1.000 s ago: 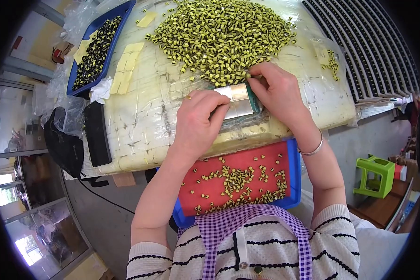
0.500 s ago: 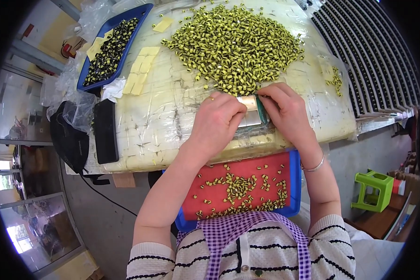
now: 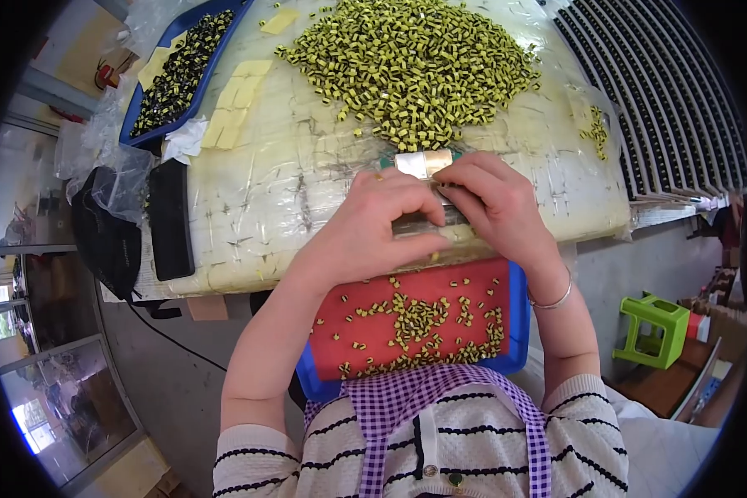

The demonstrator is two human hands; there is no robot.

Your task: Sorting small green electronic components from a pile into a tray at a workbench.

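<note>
Head view is showing both hands, the left hand (image 3: 373, 228) and right hand (image 3: 494, 203), pinching what is probably small yellow parts (image 3: 407, 70) onto a metal strip (image 3: 423, 163) near the worktop's (image 3: 257, 207) front edge, needing steady placement next.

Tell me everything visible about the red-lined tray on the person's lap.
The tray is a shallow blue plastic rectangle with a red inner surface, lying flat below the table edge and in front of the person's checked apron. Small yellow-and-black parts lie loose across it, thickest in the middle and along the near edge. Neither hand touches it; the left forearm crosses above its left corner.
</note>
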